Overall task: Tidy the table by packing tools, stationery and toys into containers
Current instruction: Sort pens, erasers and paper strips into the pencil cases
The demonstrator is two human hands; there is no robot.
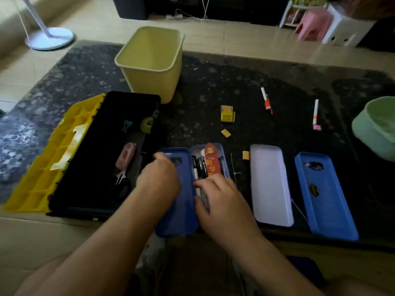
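An open dark-blue pencil case lies at the table's front edge, holding several pens and a red bookmark. My left hand rests on the case's lid half, fingers curled over its far rim. My right hand lies on the tray half, fingertips on the pens. To the left stands an open black toolbox with a yellow lid; inside are scissors, a pink item, a binder clip and a tape roll.
A yellow bin stands behind the toolbox. Loose on the table: two markers, a yellow box, two small erasers. A white case half, a blue case half and a green bowl sit right.
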